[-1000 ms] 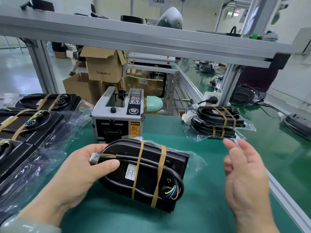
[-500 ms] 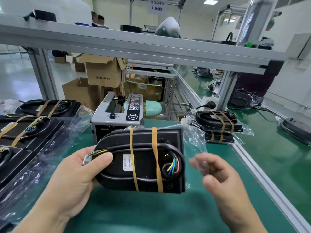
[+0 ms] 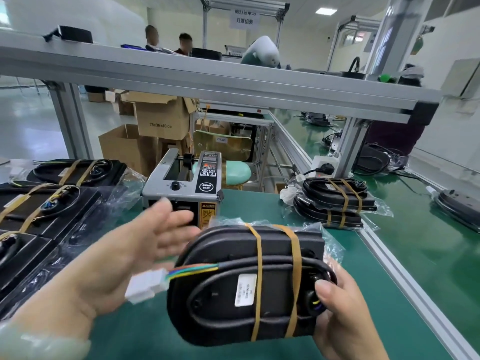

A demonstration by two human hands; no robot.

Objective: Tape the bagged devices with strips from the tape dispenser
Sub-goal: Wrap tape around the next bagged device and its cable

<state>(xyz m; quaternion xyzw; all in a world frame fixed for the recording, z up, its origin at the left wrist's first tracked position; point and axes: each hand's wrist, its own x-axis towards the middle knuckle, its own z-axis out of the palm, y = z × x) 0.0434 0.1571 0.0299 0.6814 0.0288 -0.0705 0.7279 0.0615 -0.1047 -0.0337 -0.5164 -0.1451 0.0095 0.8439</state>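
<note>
Bagged device (image 3: 246, 281) has changed hands. Half a second ago your left hand gripped its connector end and your right hand was free. Now your right hand (image 3: 345, 315) holds it by the cable end, thumb curled over the top, lifted above the green counter (image 3: 259, 203). Your left hand (image 3: 124, 255) has let go and is open, fingers spread and blurred, just in front of the tape dispenser (image 3: 181, 188).

I judge you are freeing that hand to pull a strip. But two tan strips (image 3: 296, 268) already wrap the bag, so this one may be finished and bound for the taped stack (image 3: 335, 201) on your right.

The dispenser's round badge reads "SEMI" and its yellow sticker reads "CAUTION". The device's white label (image 3: 245, 289) is too small to read. A cardboard box (image 3: 161, 120) behind says "75x36x40 cm". An overhead sign (image 3: 244, 20) carries Chinese characters.
</note>
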